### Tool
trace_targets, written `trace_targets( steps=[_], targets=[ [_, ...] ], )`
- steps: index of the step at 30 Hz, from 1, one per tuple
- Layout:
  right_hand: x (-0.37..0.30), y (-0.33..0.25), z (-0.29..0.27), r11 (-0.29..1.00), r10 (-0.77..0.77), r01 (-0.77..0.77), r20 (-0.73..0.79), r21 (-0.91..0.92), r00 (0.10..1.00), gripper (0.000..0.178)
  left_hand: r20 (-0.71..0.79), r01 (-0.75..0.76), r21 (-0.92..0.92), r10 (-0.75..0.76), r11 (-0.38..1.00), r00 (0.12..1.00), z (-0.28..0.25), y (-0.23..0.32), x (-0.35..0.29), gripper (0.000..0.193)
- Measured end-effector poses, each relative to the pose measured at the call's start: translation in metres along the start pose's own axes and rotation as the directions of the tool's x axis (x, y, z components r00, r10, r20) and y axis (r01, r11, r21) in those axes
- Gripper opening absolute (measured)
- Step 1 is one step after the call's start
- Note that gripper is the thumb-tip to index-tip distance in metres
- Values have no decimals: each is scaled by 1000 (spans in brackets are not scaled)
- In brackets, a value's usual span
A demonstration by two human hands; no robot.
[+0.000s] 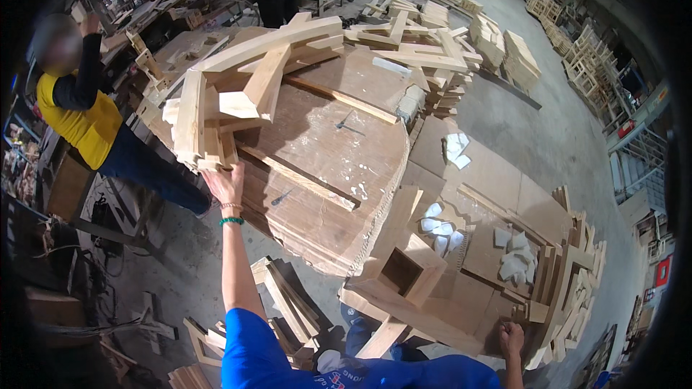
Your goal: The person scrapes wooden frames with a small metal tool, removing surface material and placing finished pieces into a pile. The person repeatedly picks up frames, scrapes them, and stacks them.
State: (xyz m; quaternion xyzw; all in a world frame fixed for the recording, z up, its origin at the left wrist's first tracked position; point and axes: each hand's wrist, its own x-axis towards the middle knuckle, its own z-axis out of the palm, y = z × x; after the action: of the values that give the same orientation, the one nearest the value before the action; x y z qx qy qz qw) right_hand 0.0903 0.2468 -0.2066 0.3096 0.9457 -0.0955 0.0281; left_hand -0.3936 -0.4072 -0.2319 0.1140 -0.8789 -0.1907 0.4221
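Observation:
My left hand (226, 186) is stretched out to the left, its fingers closed on the near end of a pale wooden frame (191, 119). That frame is part of a pile of angled frames on the worn wooden worktable (317, 144). At the lower right, my right hand (512, 338) is closed beside the edge of a second table (497, 194); what its fingers hold, if anything, is hidden. Between my arms, close to my body, a wooden assembly with a square opening (400, 271) rests at the second table's near corner.
Two wooden strips (339, 99) lie across the worktable. White pieces (515, 256) and stacked slats (569, 281) sit on the right table. Loose frames (285, 302) stand on the floor below my left arm. A person in yellow (86, 122) stands at left; others in blue work beyond.

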Motion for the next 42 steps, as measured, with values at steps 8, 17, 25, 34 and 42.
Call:
trace_targets(
  steps=[8, 17, 25, 34, 42],
  targets=[
    [33, 3, 14, 978, -175, 176, -13, 111, 984, 20, 165, 145, -269, -103, 952, 981, -82, 66, -111, 74],
    [63, -12, 4, 899, -324, 317, -28, 301, 946, 21, 257, 265, -116, -229, 957, 939, -122, 156, -187, 69],
    [59, 21, 0, 916, -337, 316, 45, 246, 941, 20, 539, 211, -119, -116, 970, 834, -187, 126, -186, 59],
    [56, 33, 3, 880, -329, 311, -12, 358, 944, 17, 476, 360, -113, -268, 926, 837, -220, 166, -52, 83],
    [37, 29, -7, 875, -327, 295, 19, 384, 945, 28, 589, 411, 208, -449, 888, 672, -186, 201, -5, 90]
  ],
)
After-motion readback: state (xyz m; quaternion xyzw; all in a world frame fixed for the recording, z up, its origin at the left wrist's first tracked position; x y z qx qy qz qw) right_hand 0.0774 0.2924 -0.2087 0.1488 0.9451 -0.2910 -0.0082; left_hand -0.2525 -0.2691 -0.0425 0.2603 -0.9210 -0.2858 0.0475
